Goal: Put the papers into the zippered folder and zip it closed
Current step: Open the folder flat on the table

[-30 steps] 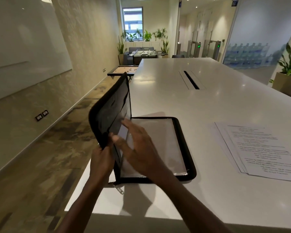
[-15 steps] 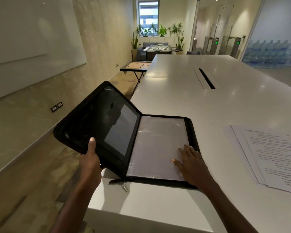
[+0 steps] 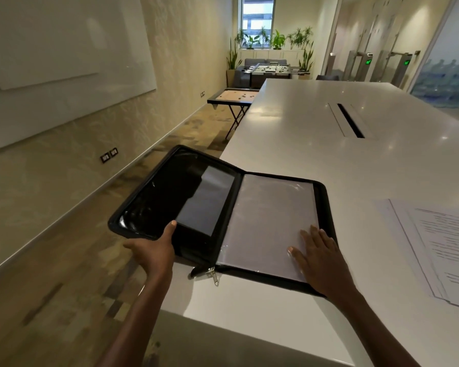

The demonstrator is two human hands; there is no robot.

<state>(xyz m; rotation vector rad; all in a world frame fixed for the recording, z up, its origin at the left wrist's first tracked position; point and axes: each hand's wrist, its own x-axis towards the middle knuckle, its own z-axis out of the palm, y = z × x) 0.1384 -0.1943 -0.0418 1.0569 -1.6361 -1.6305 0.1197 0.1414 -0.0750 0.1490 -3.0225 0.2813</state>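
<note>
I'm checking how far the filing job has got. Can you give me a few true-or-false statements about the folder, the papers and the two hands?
1. The folder lies open. True.
2. The papers are already inside the folder. False: they lie on the table, to the right of the folder.
3. The right hand rests flat on the folder's right half. True.
4. The left hand is pulling the zipper tab. False: it grips the near edge of the folder's left half, which overhangs the table's edge; the tab hangs free.
5. The folder's left half lies fully on the table. False: it juts out over the floor.
</note>
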